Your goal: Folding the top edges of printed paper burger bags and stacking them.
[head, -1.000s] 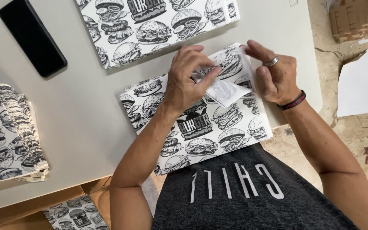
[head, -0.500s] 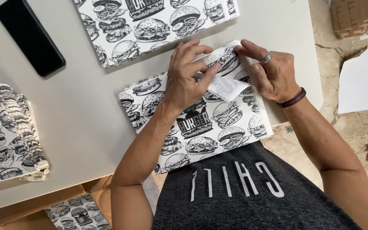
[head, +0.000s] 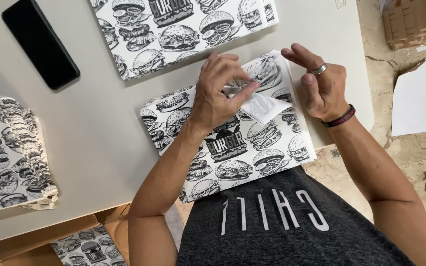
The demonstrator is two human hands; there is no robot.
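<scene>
A flat paper bag printed with black-and-white burger drawings (head: 232, 148) is laid on the pale grey table (head: 99, 133), near its front edge and just in front of the person's dark grey shirt (head: 292, 226). The left hand (head: 218, 93) is pressed down on the upper middle of this bag, its fingers curled, and a white folded flap of paper (head: 262, 106) at the bag's top right is pinched under the fingertips (head: 245, 86); the flap is seen turned over so that its plain inner side shows. The right hand (head: 321, 83) is held just beside the bag's right edge, fingers loosely spread and slightly bent, with nothing gripped; whether it touches the paper cannot be told. A silver ring (head: 320, 69) is worn on one finger and a dark wristband with a red stripe (head: 339, 117) on that wrist.

A second stack of the same printed bags (head: 173, 29) is placed further back on the table, well apart from the hands. A black smartphone (head: 40, 42) is laid face up at the far left. A thicker pile of folded printed bags (head: 11, 152) is set at the table's left edge. Below the table a brown cardboard box holding more printed bags (head: 80, 246) is seen. On the marbled floor to the right, a white sheet (head: 420, 98) and brown cardboard (head: 415, 19) are visible.
</scene>
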